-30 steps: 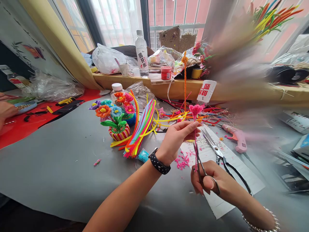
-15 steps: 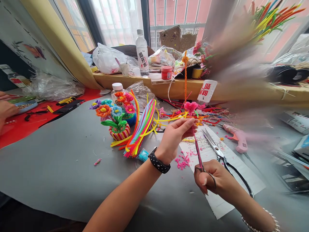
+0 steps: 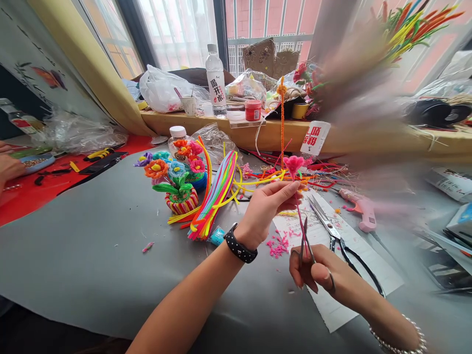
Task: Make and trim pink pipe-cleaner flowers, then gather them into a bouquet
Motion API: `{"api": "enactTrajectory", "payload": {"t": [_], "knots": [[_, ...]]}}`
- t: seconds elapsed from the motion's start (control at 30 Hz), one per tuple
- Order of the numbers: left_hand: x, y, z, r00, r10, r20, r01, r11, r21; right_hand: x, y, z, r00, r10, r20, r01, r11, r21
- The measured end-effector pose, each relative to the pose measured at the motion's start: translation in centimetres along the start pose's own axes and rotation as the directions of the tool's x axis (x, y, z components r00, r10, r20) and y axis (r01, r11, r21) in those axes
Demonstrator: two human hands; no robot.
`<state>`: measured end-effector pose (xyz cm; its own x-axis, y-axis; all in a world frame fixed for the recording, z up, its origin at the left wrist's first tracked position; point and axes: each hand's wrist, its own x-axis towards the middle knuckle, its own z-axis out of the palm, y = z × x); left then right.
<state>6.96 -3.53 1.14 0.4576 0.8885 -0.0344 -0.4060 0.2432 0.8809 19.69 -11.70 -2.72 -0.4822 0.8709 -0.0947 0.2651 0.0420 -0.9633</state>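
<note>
A pink pipe-cleaner flower (image 3: 294,166) stands upright above my left hand (image 3: 271,204), which pinches its stem just under the bloom. The thin pink stem runs down toward my right hand (image 3: 313,268). That hand holds small scissors (image 3: 306,241), fingers through the handles, blades pointing up and parted a little beside the stem. Whether the blades touch the stem I cannot tell. Pink fuzz clippings (image 3: 277,246) lie on the table below. Larger black-handled scissors (image 3: 334,231) rest on a sheet of paper (image 3: 341,312) just beyond my right hand.
Left of my hands stand pipe-cleaner flowers in a striped pot (image 3: 182,200) and a bundle of coloured pipe cleaners (image 3: 217,196). A pink glue gun (image 3: 361,209) lies at right. A water bottle (image 3: 216,81) stands on the sill. Another person's hand (image 3: 13,168) is at far left.
The small scissors have swung from along the stem to more upright, and their blades have parted. The flower has tilted a little in my left hand, which stays nearly in place.
</note>
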Motion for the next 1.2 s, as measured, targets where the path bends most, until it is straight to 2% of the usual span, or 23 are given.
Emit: {"api": "enactTrajectory", "payload": {"t": [0.17,0.47,0.6,0.77,0.93,1.1,1.2], "knots": [[0.01,-0.42,0.03,0.997,-0.025,0.066,0.022,0.998,0.055,-0.06,0.06,-0.01,1.000,0.003,-0.009,-0.003,1.000,-0.030],[0.01,-0.66,0.12,0.998,-0.015,0.062,0.011,0.998,0.067,-0.08,0.00,0.05,0.998,0.043,-0.035,-0.044,0.999,-0.029],[-0.02,-0.74,0.25,0.999,-0.005,0.039,0.003,0.998,0.061,-0.03,0.21,0.11,0.994,0.087,-0.070,-0.088,0.996,-0.016],[-0.01,-0.79,0.22,1.000,0.020,-0.008,-0.020,0.999,0.029,0.28,0.48,0.14,0.991,0.065,-0.117,-0.073,0.996,-0.057],[-0.07,-0.80,0.24,1.000,0.014,-0.004,-0.014,1.000,0.012,0.32,0.50,-0.10,0.983,0.090,-0.162,-0.105,0.991,-0.083],[-0.09,-0.41,0.23,0.998,0.035,-0.047,-0.035,0.999,0.004,0.10,0.40,-0.36,0.987,0.094,-0.132,-0.097,0.995,-0.021],[-0.10,-0.10,0.10,0.997,0.053,-0.061,-0.053,0.999,-0.001,0.08,0.21,-0.41,0.979,0.099,-0.177,-0.098,0.995,0.011]]}}
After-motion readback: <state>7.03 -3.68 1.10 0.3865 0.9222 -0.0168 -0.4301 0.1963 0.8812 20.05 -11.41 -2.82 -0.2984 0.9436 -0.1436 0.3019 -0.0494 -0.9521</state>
